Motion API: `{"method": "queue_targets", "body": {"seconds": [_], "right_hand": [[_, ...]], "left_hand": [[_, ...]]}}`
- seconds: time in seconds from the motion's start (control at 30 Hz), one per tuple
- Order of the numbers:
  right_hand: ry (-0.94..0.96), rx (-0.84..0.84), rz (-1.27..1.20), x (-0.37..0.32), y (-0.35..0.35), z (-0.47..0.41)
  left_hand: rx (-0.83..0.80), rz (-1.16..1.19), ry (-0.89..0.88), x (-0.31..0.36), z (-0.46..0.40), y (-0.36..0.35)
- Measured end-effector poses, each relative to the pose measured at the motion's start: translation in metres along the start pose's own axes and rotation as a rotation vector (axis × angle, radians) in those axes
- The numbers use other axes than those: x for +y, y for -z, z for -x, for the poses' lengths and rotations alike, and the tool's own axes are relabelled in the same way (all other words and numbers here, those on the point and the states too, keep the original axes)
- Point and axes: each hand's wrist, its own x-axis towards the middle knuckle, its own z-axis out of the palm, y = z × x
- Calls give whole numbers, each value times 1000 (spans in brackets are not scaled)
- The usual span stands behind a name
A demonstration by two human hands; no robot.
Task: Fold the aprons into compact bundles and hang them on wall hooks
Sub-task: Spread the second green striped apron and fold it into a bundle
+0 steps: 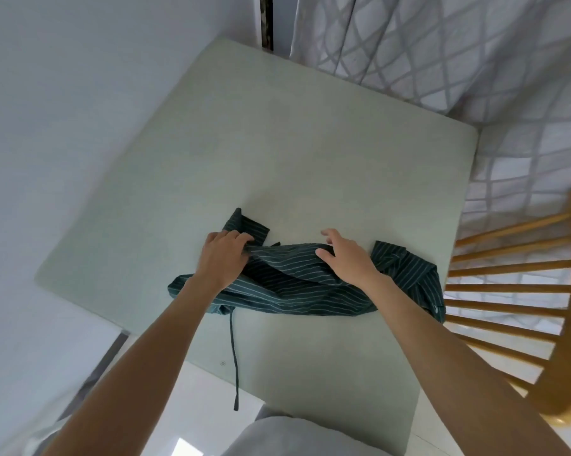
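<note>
**Both hands on the striped apron at the table**

We look down on a pale green table (277, 153) with a dark green apron (297, 284) with thin white stripes lying bunched across its near half. The cloth stretches from the left side of the table to the right edge, where one crumpled end (415, 271) hangs over beside a wooden chair (540, 291) with a spindle back.

Our left hand (221, 255) sits at the far left part of the apron, its fingers curled and pinching a fold of the fabric, just beside a flat folded flap (247, 225) that points away from us. Our right hand (343, 255) rests on the upper edge of the cloth near the middle; the thumb presses on the fabric and the fingers are loosely spread and slightly bent, their tips above the bare tabletop. We cannot tell if those fingertips touch the table.

A thin apron string (234, 357) trails from the near edge of the bundle towards us and hangs off the table's front edge. Behind the table hangs a patterned curtain (409, 44) next to a plain white wall (80, 93).
</note>
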Motion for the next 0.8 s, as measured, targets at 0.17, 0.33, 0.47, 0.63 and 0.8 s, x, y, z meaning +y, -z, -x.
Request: {"method": "queue_targets", "body": {"seconds": [0.17,0.33,0.47,0.63,0.8], "right_hand": [[238,308,-45,-8,3,1],[496,469,12,-9,12,29],[499,323,173,13,2,47],[571,258,278,28,5,69],[443,125,367,38,-4,80]], "left_hand": [[362,83,-141,-10,21,28],[318,44,-221,-11,59,37],[-135,-20,-110,-7,91,21],[-91,17,125,10,108,15],[160,170,174,20,117,12]]}}
